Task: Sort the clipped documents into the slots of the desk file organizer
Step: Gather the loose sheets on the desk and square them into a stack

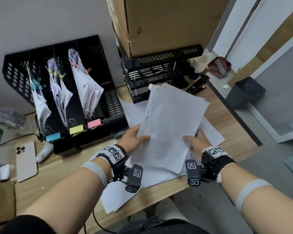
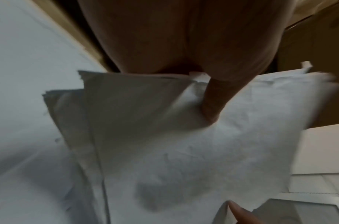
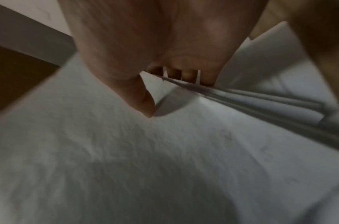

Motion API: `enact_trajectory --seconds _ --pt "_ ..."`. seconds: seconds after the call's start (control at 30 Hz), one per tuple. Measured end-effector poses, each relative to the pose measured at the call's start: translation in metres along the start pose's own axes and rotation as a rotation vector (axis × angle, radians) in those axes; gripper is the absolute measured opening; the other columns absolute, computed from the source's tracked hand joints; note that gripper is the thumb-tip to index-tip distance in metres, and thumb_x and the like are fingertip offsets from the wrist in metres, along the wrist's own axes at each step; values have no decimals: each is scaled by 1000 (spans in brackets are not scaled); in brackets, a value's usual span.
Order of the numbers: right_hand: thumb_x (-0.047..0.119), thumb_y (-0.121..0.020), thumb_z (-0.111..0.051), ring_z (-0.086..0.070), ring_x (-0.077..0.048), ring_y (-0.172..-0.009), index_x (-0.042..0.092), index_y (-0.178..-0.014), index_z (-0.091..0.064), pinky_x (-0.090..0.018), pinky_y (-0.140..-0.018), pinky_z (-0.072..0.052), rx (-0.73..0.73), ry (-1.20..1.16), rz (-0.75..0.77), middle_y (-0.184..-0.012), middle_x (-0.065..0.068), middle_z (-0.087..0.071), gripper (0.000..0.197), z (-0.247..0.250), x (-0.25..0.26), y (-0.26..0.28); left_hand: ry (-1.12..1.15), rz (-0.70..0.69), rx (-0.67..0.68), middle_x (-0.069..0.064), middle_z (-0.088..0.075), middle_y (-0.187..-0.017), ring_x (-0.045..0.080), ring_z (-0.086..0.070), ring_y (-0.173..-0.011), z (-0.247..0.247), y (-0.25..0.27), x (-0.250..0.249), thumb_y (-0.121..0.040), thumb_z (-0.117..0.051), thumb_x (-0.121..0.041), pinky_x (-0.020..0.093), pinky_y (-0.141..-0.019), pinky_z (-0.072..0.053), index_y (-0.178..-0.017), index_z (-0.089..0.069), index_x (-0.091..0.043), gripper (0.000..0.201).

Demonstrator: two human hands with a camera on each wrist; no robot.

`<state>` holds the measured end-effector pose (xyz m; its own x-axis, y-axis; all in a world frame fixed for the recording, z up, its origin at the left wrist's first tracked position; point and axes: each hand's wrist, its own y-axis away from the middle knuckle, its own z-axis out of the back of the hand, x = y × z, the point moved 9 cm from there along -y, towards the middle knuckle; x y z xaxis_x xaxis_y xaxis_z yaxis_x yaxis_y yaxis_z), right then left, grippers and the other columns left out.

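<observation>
A loose stack of white papers [image 1: 169, 125] is held above the near right part of the tabletop [image 1: 61, 168], over further sheets [image 1: 210, 132] lying flat there. Its left edge is pinched by the left hand [image 1: 134, 137], thumb on top and fingers underneath; its right edge is gripped by the right hand [image 1: 194, 141], thumb [image 3: 141, 104] pressed on the top sheet and fingers curled below. No clip can be made out on the held stack.

The black file organizer [image 1: 64, 92] stands at the far left edge of the tabletop. Three of its slots already hold clipped bundles [image 1: 90, 92], marked at the front by a blue clip [image 1: 53, 136], a yellow clip [image 1: 76, 129] and a pink clip [image 1: 94, 124]; the rightmost slot appears empty.

The stack is judged to be light, limp and slippery between sheets, so fanning or sagging is likely. A firm hold at both side edges, or at a clipped corner where one exists, would be best before any slot is approached.
</observation>
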<state>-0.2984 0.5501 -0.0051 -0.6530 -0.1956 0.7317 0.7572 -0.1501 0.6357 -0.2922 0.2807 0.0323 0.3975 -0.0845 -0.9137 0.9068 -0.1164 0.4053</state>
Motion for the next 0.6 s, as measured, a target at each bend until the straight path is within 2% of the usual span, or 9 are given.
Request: enact_trajectory --seconds 0.1,0.17,0.23,0.33,0.37,0.47,0.53,0.57,0.6 --pt "24 -65 -77 -63 -29 -107 18 -126 -43 -48 -101 -47 -71 -79 178 -115 -9 -66 70 19 53 6 28 -113 30 17 -74 -108 30 -68 -97 -1 -4 -44 -79 -74 -17 55 -97 -51 -106 -73 -18 27" --pt "19 -63 -78 -65 -30 -106 13 -124 -50 -49 -101 -48 -82 -154 266 -112 -11 -68 67 28 83 12 51 -149 23 25 -70 -113 33 -67 -101 2 -8 -62 -77 -74 -13 57 -99 -49 -111 -68 -5 35" --pt "22 -58 -79 -67 -30 -102 15 -117 -58 -52 -97 -50 -90 -192 313 -106 -8 -72 63 31 102 25 -30 -198 -3 20 -71 -116 31 -68 -109 6 -8 -75 -74 -79 -14 53 -102 -51 -116 -67 -5 45" --pt "11 -74 -73 -66 -30 -98 9 -107 -62 -41 -88 -52 -87 -162 297 -95 -8 -71 35 26 99 42 -344 -397 4 -10 -69 -124 -7 -60 -115 0 0 -87 -82 -79 -15 15 -99 -46 -128 -66 -17 48" --pt "6 -78 -70 -65 -28 -97 9 -111 -60 -37 -86 -52 -82 -156 271 -94 -7 -69 35 24 89 42 -408 -444 11 -12 -67 -125 -12 -58 -115 -4 4 -87 -86 -76 -15 10 -97 -42 -129 -66 -17 44" --pt "1 -76 -68 -65 -22 -96 17 -132 -51 -31 -83 -54 -68 -127 283 -99 -3 -69 60 19 70 43 -447 -497 -9 -12 -70 -120 -10 -61 -111 -5 9 -75 -87 -74 -16 18 -97 -48 -122 -71 -13 35" --pt "-6 -78 -64 -63 -20 -95 19 -132 -52 -17 -71 -53 -51 -74 346 -102 -3 -67 60 19 73 47 -396 -382 -10 -7 -75 -110 4 -69 -104 -2 7 -60 -84 -76 -23 30 -93 -54 -115 -74 -18 32" --pt "-11 -79 -62 -63 -18 -95 21 -129 -54 -13 -69 -51 -23 -40 385 -104 -4 -67 60 18 76 49 -359 -328 3 -4 -76 -102 7 -71 -96 -2 8 -56 -83 -77 -23 29 -86 -55 -110 -76 -20 27" --pt "-12 -79 -62 -63 -19 -98 23 -124 -58 -14 -74 -50 0 -20 422 -106 -5 -67 57 17 80 52 -340 -321 12 -3 -74 -91 5 -69 -84 -2 8 -54 -83 -78 -19 25 -76 -53 -101 -77 -19 18"
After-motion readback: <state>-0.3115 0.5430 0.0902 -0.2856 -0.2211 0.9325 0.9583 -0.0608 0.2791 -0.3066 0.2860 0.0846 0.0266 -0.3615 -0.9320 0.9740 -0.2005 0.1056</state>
